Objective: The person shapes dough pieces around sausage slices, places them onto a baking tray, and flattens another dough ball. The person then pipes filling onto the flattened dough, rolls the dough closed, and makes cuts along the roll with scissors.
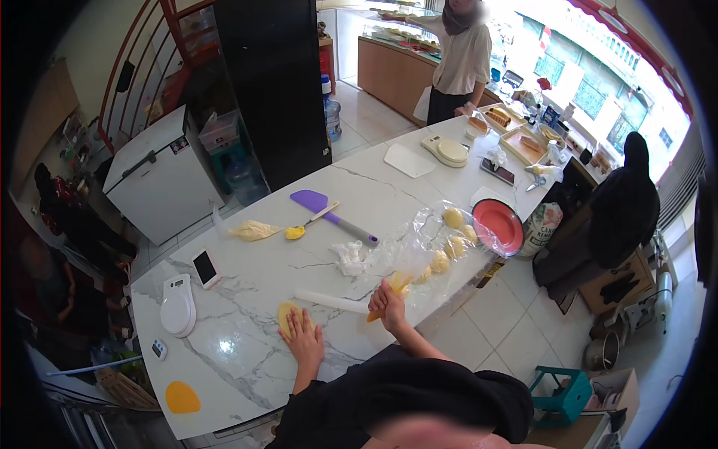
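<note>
On the marbled table (254, 374), one flat orange round (182, 397) lies lower left. Left of centre, the left hand (305, 346) presses, fingers spread, on a thin yellow round (287, 317); the right hand (387, 305) grips something yellow (399, 287). Right of centre, several dough balls (440, 262) on plastic (419, 299) look unflattened, so much seems left.

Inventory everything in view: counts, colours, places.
dough balls: several, pale yellow, under clear plastic
plate: one, red, right table edge
spatula: one, purple, mid-table
spoon: one, yellow-loaded, beside spatula
rod: one, white, between hands
phones: two, black-screened, left and far
scales: two, white left, cream far
timer: one, white-blue, left edge
flat disc: one, orange, left corner
freezer: one, white, far left
other people: four, mostly dark-clothed, around table
left hand: one, bare, flat on yellow dough
right hand: one, bare, gripping yellowish bag
</note>
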### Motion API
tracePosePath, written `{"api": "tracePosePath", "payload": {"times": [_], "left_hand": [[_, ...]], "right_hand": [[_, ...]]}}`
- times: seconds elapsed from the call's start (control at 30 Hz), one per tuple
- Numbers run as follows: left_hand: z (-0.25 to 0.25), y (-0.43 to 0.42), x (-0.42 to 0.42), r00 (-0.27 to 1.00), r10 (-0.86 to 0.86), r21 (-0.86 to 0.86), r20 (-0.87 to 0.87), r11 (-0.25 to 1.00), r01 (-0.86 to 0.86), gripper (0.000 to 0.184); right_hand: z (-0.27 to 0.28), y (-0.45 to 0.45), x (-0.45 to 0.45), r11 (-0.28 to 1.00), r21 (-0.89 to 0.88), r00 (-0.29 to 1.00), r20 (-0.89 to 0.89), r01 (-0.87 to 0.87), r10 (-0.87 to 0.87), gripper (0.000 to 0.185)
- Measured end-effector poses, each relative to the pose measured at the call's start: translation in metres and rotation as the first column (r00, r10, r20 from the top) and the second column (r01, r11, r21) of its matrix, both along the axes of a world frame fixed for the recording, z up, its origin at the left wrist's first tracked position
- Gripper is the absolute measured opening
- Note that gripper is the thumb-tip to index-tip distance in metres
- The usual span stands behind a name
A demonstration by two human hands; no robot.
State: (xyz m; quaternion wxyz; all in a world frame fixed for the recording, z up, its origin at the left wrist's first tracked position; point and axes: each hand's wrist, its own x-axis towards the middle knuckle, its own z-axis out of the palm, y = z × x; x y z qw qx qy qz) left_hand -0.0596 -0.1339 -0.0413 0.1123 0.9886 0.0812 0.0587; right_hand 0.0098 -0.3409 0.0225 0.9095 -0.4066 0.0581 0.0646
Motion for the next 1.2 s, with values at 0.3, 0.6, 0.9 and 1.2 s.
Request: {"api": "tracePosePath", "payload": {"times": [0.3, 0.6, 0.9, 1.2], "left_hand": [[0.032, 0.075, 0.001, 0.874, 0.298, -0.457, 0.385, 0.884, -0.1, 0.072], [0.225, 0.343, -0.022, 0.404, 0.743, -0.786, 0.534, 0.612, -0.086, 0.076], [0.161, 0.251, -0.039, 0.66, 0.666, -0.764, 0.349, 0.609, -0.21, 0.075], [0.105, 0.191, -0.078, 0.582, 0.759, -0.877, 0.292, 0.456, -0.155, 0.051]], "right_hand": [[0.0, -0.001, 0.001, 0.997, -0.067, 0.997, -0.065, 0.046, -0.051, 0.042], [0.004, -0.006, 0.008, 0.999, 0.026, 1.0, -0.001, 0.025, -0.025, 0.046], [0.002, -0.001, 0.0, 1.0, 0.022, 1.0, 0.001, 0.0, 0.0, 0.048], [0.002, -0.017, 0.006, 0.999, -0.002, 0.998, 0.023, 0.054, -0.054, 0.045]]}}
